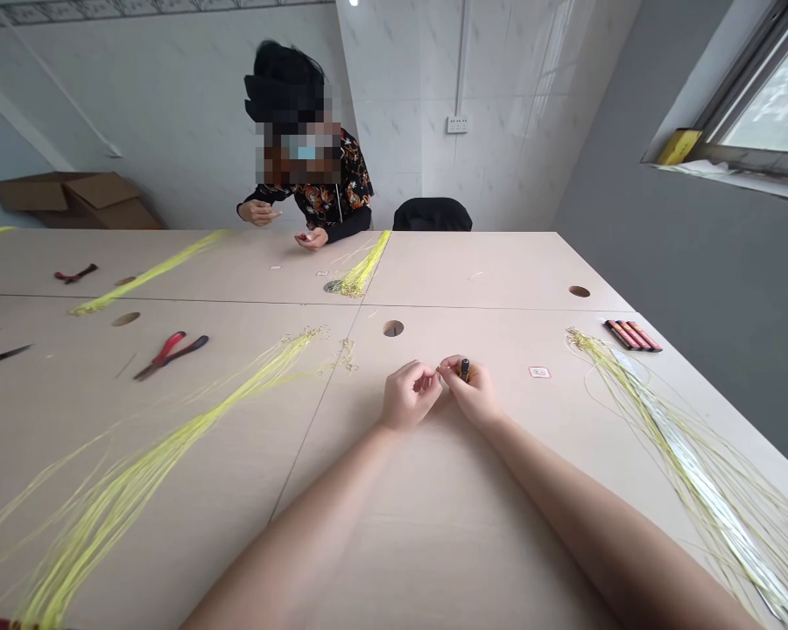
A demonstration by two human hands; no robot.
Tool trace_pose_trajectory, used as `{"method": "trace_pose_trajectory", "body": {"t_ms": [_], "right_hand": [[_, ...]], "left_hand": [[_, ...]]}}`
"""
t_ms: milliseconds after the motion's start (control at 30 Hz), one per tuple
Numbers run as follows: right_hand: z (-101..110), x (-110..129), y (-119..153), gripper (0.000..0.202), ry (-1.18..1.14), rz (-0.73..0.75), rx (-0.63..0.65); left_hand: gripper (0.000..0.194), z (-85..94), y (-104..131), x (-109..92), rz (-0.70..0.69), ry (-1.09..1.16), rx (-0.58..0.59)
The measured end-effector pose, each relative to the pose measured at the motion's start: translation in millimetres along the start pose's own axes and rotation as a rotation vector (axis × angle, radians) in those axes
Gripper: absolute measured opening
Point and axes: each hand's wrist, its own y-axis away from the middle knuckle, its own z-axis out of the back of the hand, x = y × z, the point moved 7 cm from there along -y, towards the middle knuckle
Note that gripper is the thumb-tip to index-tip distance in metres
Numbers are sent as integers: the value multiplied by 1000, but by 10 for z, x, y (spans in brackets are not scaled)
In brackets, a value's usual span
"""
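Above the middle of the table my left hand [408,398] and my right hand [478,398] meet at the fingertips. My left thumb and fingers are closed in a pinch on something too small to make out. Closed in my right hand is a slim black-ended tool [465,368], its tip hidden by the fingers. A bundle of yellow strands [190,442] with small hooked wire ends lies to the left. Another strand bundle [663,429] lies at the right, along a flat shiny strip [686,464]. A small red-edged label [539,373] rests right of my hands.
Red-and-black pliers [171,354] lie at left. Several red sticks with dark ends [632,336] sit near the right edge. A round hole [392,328] opens beyond my hands. Across the table, a person [321,192] leans beside another yellow bundle [366,267].
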Motion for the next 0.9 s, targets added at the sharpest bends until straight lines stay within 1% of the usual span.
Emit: {"method": "trace_pose_trajectory", "body": {"t_ms": [300,467,733,900], "right_hand": [[25,70,11,14,82,13,-36],[29,77,8,14,93,12,-43],[15,52,7,11,119,-30,-41],[12,67,3,12,126,-3,-35]], "left_hand": [[16,-49,2,30,43,-17,51],[16,-42,0,23,23,-40,39],[17,-50,2,19,0,-75,31],[17,-59,6,28,3,-79,43]]}}
